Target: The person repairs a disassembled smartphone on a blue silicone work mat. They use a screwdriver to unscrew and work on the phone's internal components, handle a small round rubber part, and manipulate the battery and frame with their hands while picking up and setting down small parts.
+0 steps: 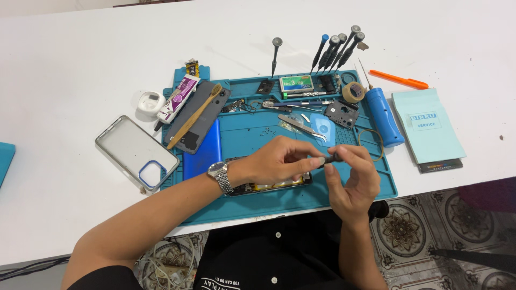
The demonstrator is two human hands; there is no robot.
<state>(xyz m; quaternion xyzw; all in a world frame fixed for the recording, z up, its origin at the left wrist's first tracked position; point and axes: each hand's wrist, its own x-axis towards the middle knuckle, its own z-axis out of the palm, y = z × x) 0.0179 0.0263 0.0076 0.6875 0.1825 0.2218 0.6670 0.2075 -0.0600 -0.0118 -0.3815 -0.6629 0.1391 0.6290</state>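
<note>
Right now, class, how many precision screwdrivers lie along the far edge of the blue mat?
5: one screwdriver alone at the middle, then a blue-handled one and three grey-capped ones fanned together to its right. Others may lie hidden among the mat's clutter.

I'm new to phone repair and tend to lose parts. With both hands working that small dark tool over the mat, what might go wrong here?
1. The hands hold the tool above the opened phone; a slip might drop it onto the phone.
2. Tiny screws lie loose on the mat; a sleeve or wrist may scatter them.
</note>
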